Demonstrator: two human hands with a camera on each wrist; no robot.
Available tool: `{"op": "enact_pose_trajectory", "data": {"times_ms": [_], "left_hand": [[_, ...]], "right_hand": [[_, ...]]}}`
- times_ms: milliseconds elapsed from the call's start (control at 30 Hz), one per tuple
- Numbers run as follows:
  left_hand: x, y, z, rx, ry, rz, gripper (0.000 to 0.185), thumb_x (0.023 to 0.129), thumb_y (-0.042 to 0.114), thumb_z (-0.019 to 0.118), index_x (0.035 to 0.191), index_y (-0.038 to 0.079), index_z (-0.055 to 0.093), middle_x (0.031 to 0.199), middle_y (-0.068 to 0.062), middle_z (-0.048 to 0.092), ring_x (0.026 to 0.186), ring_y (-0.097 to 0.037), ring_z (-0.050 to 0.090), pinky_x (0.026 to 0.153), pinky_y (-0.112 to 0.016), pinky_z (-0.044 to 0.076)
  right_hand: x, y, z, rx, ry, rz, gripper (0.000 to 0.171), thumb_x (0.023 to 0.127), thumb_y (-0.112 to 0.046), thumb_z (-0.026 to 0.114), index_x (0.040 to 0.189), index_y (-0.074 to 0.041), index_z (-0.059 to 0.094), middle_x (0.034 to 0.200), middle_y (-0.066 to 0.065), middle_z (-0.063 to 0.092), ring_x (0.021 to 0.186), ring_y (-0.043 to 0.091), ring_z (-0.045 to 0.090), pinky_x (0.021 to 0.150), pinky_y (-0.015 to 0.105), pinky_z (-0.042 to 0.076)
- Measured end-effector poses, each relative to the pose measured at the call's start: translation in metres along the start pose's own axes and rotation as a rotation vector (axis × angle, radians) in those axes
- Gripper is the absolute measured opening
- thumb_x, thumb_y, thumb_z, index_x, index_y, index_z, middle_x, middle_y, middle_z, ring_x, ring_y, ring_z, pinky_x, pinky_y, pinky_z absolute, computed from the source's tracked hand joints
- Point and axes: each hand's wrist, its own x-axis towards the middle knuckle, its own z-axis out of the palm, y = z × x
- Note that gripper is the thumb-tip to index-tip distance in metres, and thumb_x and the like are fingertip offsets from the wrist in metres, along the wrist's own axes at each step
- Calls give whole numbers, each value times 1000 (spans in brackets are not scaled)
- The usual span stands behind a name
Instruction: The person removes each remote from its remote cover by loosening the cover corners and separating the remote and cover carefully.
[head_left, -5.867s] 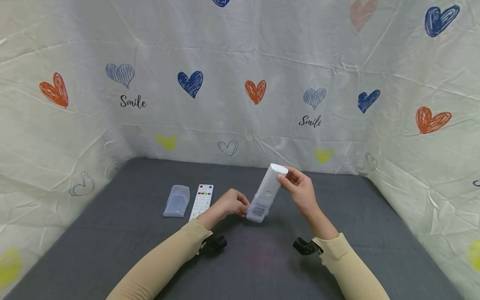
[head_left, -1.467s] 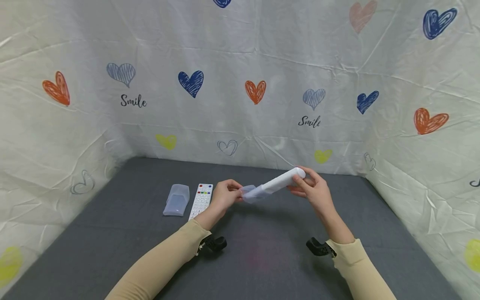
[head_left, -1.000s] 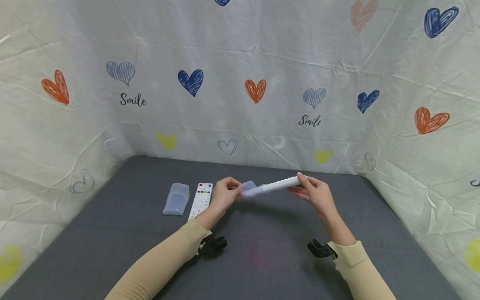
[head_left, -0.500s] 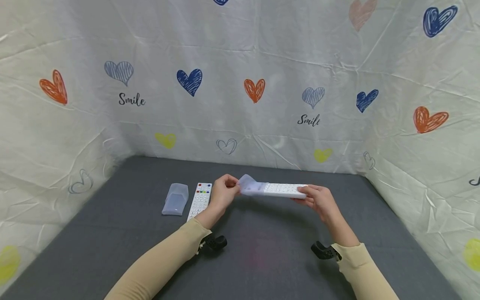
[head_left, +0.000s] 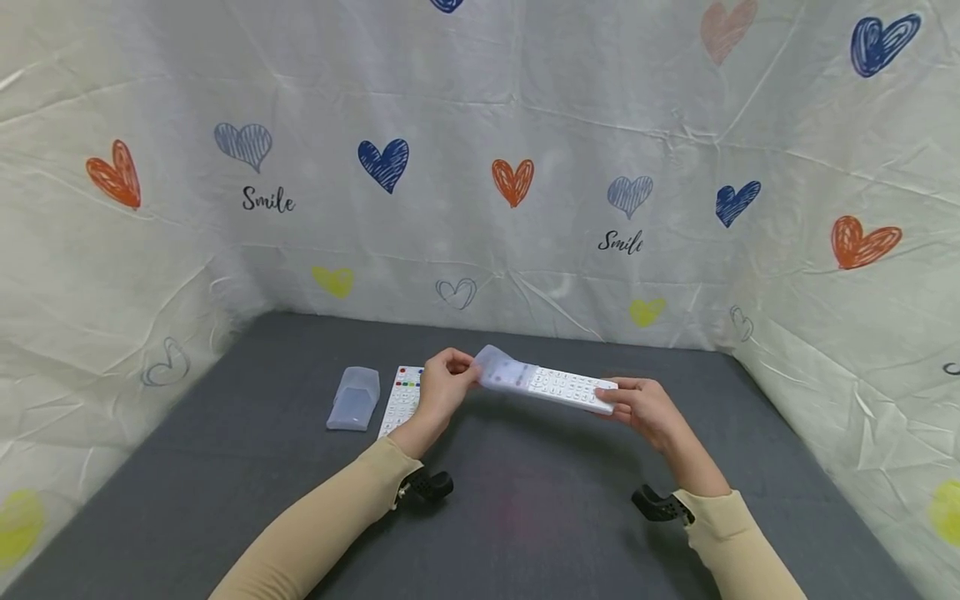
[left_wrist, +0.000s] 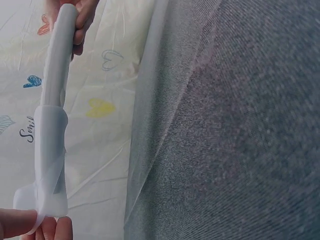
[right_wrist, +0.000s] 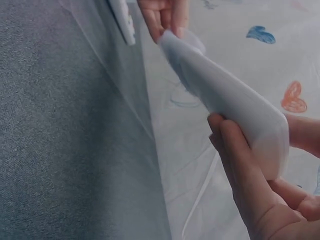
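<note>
A: What is the biggest thing here?

B: The gray table [head_left: 525, 533], with a cloth wall [head_left: 480, 100] of printed hearts around it on three sides. Over the middle of the table, not touching it, the person holds a white remote [head_left: 566, 388] nearly level, buttons facing up.

A: Why is it held at both ends?

B: I think it is so that one end stays steady while the other end is worked. The right hand [head_left: 643, 407] grips the bare end, the fingers curled under it and the thumb against its edge. The left hand [head_left: 444, 390] pinches the sleeve [head_left: 501, 372] at the other end, thumb and fingertips pressed together on the soft edge.

A: How does the sleeve look?

B: It is thin, milky and half clear. It covers only the end of the remote next to the left hand; the rest is bare. In the left wrist view the sleeve [left_wrist: 50, 160] sits snug on the body, and a loose flap sticks out past the end, where the fingertips [left_wrist: 20, 223] hold it.

A: And the smaller things?

B: A second remote [head_left: 401, 400] lies flat on the table with its coloured buttons up, partly behind the left hand. Just beside it, a little apart, lies a spare sleeve [head_left: 353, 398], empty.
</note>
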Motion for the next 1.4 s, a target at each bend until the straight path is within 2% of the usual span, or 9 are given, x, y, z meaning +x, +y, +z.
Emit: {"op": "enact_pose_trajectory", "data": {"times_ms": [167, 467, 667, 1067, 1300, 1400], "left_hand": [[1, 2, 1, -3, 23, 6, 10, 82, -3, 69, 89, -5, 62, 73, -9, 59, 66, -15, 62, 73, -43, 59], [2, 4, 1, 18, 20, -10, 9, 84, -2, 67, 89, -4, 59, 75, -12, 65, 66, -18, 66, 76, -45, 58], [5, 9, -2, 22, 1, -22, 8, 84, -3, 66, 89, -3, 59, 75, -11, 64, 62, -10, 62, 72, -40, 59], [6, 14, -5, 13, -12, -35, 7, 85, -2, 65, 89, -2, 60, 79, -15, 66, 65, -13, 65, 72, -38, 59], [6, 12, -5, 5, -22, -44, 7, 85, -2, 66, 89, -1, 60, 78, -13, 66, 63, -12, 64, 77, -44, 58], [7, 12, -4, 7, -20, -41, 7, 85, -2, 66, 89, -2, 60, 77, -13, 65, 63, -12, 64, 72, -38, 59]], "right_hand": [[-1, 3, -4, 3, -42, 7, 57, 89, -6, 63, 135, 16, 38, 92, 0, 67, 82, 8, 67, 73, 23, 57], [-3, 7, -6, 26, -58, 39, 58, 90, -4, 62, 137, 15, 35, 92, -1, 67, 83, 7, 67, 73, 22, 57], [-4, 9, -6, 38, -62, 54, 59, 89, -5, 63, 138, 14, 36, 93, -1, 67, 84, 8, 67, 74, 23, 57], [-2, 10, -11, 42, -80, 55, 58, 90, -6, 63, 138, 13, 36, 95, -1, 67, 85, 8, 67, 75, 23, 57], [-5, 9, -13, 40, -85, 59, 59, 90, -5, 62, 138, 15, 34, 94, -2, 67, 84, 8, 66, 74, 23, 57], [-5, 9, -13, 42, -86, 58, 60, 90, -5, 62, 139, 15, 33, 94, -2, 67, 85, 8, 66, 75, 22, 57]]}}
